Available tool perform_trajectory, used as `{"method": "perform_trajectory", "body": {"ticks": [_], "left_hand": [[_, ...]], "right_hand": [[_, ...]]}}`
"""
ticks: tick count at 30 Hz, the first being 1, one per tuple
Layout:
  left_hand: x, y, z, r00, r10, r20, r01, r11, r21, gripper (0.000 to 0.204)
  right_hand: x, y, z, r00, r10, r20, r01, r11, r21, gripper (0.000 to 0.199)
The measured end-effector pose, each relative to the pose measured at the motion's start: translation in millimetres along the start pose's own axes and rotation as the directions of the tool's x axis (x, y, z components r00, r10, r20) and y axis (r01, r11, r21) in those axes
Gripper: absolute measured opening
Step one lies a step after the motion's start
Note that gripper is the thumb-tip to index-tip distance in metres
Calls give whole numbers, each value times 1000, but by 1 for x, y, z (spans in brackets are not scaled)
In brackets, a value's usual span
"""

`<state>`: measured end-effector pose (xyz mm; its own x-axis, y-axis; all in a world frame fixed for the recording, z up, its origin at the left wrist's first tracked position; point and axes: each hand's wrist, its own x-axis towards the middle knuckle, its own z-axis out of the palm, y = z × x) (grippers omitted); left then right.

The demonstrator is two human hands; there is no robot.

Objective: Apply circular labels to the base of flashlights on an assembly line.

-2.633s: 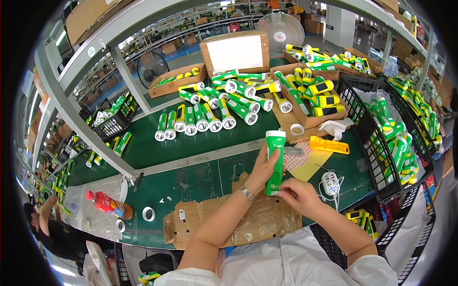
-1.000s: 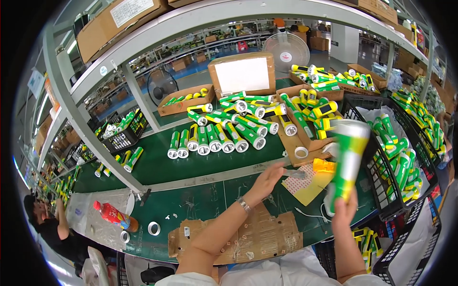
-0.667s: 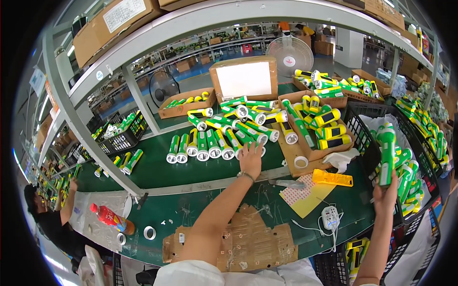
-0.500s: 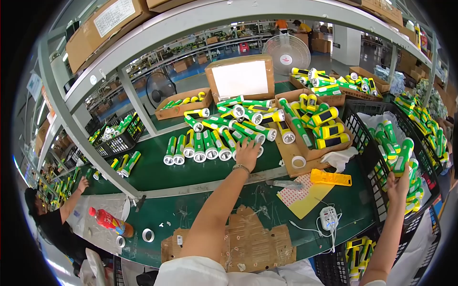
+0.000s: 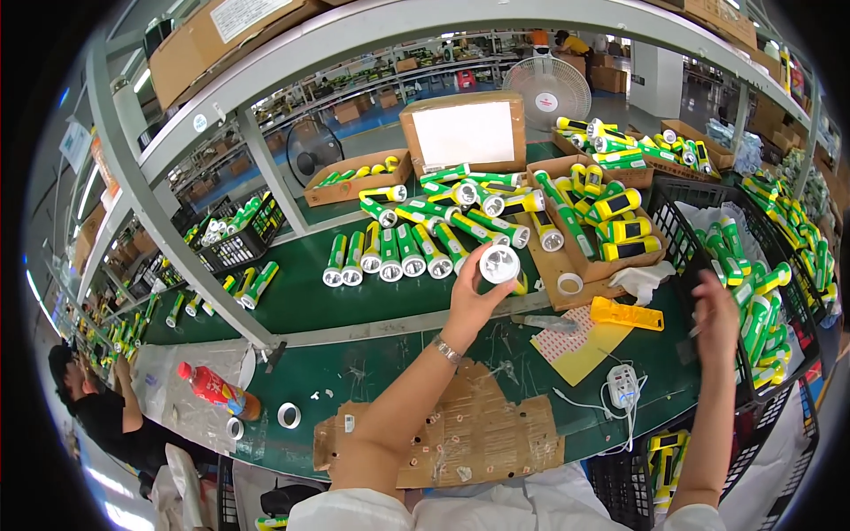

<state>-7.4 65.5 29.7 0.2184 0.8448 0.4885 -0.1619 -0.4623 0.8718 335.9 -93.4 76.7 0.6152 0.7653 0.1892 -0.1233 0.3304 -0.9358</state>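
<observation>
My left hand [image 5: 475, 299] is closed round a flashlight [image 5: 499, 265], raised above the front edge of the shelf, its round white-rimmed lens turned up toward me. Behind it a row of green and yellow flashlights [image 5: 412, 252] lies on the green shelf, lens ends toward me, with more heaped behind. My right hand [image 5: 715, 314] is by the left wall of a black crate [image 5: 680, 232], empty, its fingers apart though somewhat blurred. Inside that crate several flashlights [image 5: 757, 323] lie jumbled on a clear plastic liner.
Right of the shelf, a cardboard box [image 5: 589, 264] holds more flashlights. On the bench are a yellow sheet [image 5: 575, 367], an orange plastic piece [image 5: 627, 314], a white adapter with cable [image 5: 622, 386], torn cardboard [image 5: 478, 434] and a red-capped bottle [image 5: 217, 390]. A co-worker [image 5: 102, 403] works at far left.
My left hand has taken a flashlight from the front row and lifted it toward me. My right hand has let go of its flashlight in the crate and moved left. The view has shifted slightly.
</observation>
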Motion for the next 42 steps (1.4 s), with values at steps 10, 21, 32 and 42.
{"method": "perform_trajectory", "body": {"ticks": [10, 21, 32, 42], "left_hand": [[-46, 13, 17, 822, -458, 339, 519, 356, -777, 38], [-68, 11, 40, 718, -562, 410, 647, 325, -689, 41], [-72, 37, 46, 794, -494, 356, 587, 468, -660, 38], [-74, 44, 46, 785, -466, 409, 612, 480, -628, 38]], "right_hand": [[-139, 93, 88, 808, 210, 550, 473, 324, -819, 26], [-136, 50, 115, 857, 34, 515, 234, 863, -448, 14], [-125, 18, 121, 854, 81, 514, 376, 587, -717, 17], [-114, 5, 120, 801, 214, 560, 252, 727, -639, 15]]}}
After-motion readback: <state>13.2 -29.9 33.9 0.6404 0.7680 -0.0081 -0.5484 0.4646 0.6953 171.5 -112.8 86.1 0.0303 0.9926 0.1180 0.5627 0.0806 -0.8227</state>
